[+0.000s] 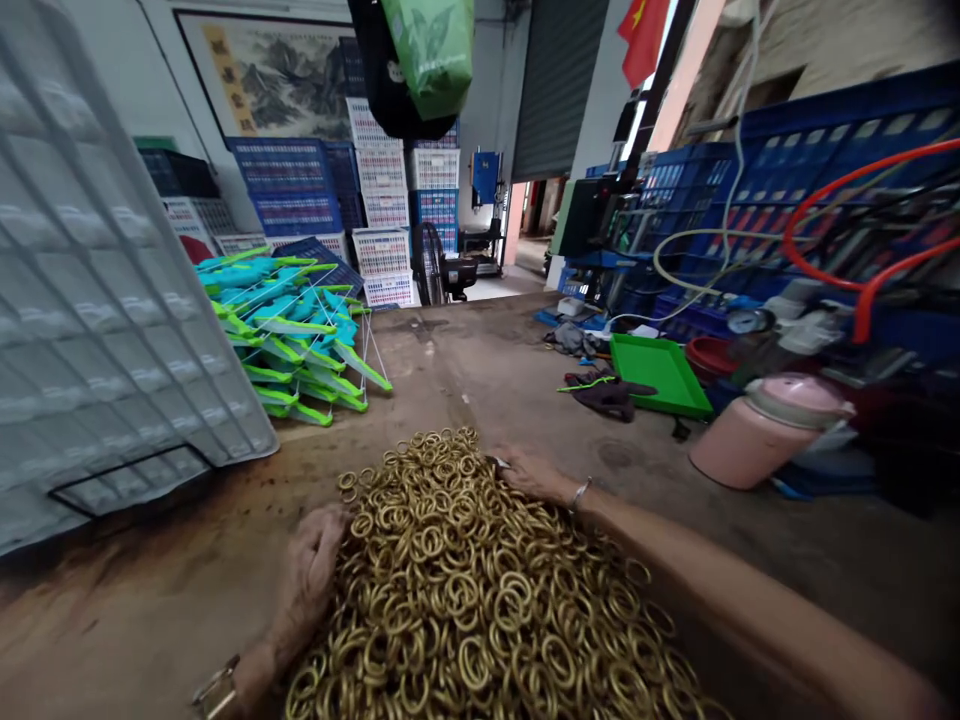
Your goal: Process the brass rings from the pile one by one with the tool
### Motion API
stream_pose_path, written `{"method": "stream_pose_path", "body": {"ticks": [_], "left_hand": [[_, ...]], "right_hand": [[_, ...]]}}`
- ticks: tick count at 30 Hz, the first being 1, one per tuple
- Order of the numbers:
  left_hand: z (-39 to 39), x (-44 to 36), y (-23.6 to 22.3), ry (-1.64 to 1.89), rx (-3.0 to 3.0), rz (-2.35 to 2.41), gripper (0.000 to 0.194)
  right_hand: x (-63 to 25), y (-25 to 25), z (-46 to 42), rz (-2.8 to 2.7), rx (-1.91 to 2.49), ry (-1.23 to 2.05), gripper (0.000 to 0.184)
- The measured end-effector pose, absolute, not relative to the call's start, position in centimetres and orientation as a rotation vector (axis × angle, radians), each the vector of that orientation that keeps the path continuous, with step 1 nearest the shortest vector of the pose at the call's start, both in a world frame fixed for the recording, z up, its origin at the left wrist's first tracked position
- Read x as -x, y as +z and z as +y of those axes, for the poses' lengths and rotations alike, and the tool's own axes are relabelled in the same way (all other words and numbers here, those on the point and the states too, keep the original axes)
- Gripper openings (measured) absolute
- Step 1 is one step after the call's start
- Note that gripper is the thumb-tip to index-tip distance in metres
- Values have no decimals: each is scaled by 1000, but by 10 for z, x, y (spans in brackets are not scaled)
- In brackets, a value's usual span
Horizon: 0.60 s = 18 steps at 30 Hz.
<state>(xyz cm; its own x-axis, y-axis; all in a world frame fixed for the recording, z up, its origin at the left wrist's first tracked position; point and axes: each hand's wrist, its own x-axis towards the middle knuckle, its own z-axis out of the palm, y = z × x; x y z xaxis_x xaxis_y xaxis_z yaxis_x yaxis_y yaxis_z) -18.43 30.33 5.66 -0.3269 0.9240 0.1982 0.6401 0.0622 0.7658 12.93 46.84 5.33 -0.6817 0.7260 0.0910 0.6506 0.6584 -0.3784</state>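
A large heap of brass-coloured rings (465, 580) covers the near middle of the worktable. My left hand (316, 550) rests against the left side of the heap, its fingers curled in and partly hidden at the edge of the rings. Whether it grips any ring does not show. Along the heap's far right side lies my right hand (531, 474), reaching forward with its fingers stretched low against the rings. A small dark and pale patch shows by its fingertips, too small to name. Both hands touch the heap from opposite sides.
Teal and lime-green plastic pieces with white strings (300, 330) are stacked at the back left, beside a tilted translucent panel (135, 300). To the right are dark gloves (607, 398), a green tray (660, 372), a pink jug (769, 430) and orange hoses (806, 262).
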Motion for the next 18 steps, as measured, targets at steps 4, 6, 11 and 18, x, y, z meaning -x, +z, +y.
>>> {"method": "stream_pose_path", "body": {"ticks": [4, 6, 11, 18], "left_hand": [[342, 200, 68, 1010, -1725, 2048, 46], [368, 204, 67, 924, -1798, 2025, 44], [412, 180, 67, 734, -1804, 1968, 63], [416, 134, 81, 480, -2067, 1597, 57]], "right_hand": [[-129, 77, 465, -2751, 1088, 302, 24], [-116, 89, 473, -2715, 1154, 236, 26], [-61, 92, 503, -2637, 1333, 289, 37], [-29, 76, 490, -2760, 1273, 434, 22]]}}
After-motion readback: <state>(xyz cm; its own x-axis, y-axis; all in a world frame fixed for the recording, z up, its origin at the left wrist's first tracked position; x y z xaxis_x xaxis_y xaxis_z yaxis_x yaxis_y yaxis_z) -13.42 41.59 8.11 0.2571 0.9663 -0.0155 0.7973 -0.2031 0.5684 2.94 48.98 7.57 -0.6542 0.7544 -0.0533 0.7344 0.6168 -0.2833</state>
